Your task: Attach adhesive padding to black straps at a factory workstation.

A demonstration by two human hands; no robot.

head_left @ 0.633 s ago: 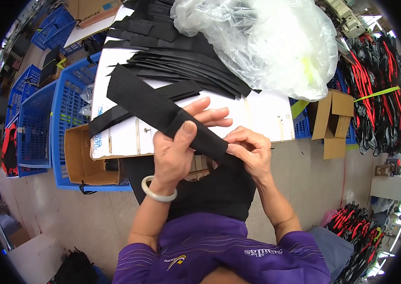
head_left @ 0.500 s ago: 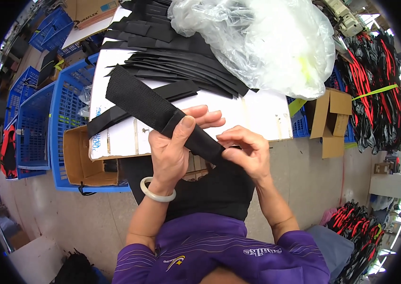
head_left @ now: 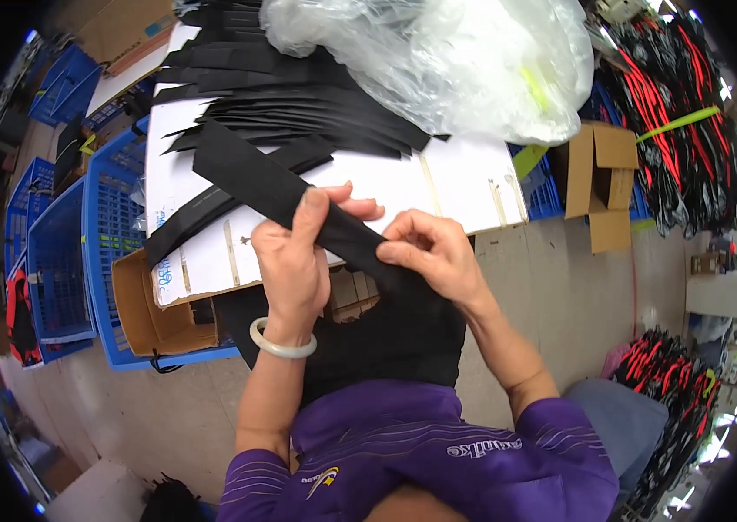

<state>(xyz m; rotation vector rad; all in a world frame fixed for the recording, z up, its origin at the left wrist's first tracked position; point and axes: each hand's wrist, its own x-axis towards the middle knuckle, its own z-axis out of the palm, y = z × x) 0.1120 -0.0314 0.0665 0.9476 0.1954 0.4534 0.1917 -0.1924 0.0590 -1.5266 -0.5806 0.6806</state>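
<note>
A flat black fabric strap [head_left: 251,180] runs slantwise between my hands, above the near edge of a white board-topped table [head_left: 203,246]. My left hand [head_left: 294,252] grips its middle, thumb on top and the other fingers beneath, with fingertips showing past the far side. At the lower right part, my right hand [head_left: 429,252] pinches the strap's edge between thumb and fingers. Beyond the held strap, another black strap [head_left: 190,222] lies on the table. Farther back are a fanned row of black straps [head_left: 308,117] and a larger pile.
A clear plastic bag [head_left: 473,61] covers the table's far right. Blue crates [head_left: 112,226] and an open cardboard box [head_left: 147,300] stand at the left. Another open carton [head_left: 599,174] is at the right, near hanging black-and-red bundles [head_left: 673,122].
The strap's smooth face now shows where coarse webbing and a seam showed before. Both hands still hold it. The view has shifted slightly, so the table sits further left.
</note>
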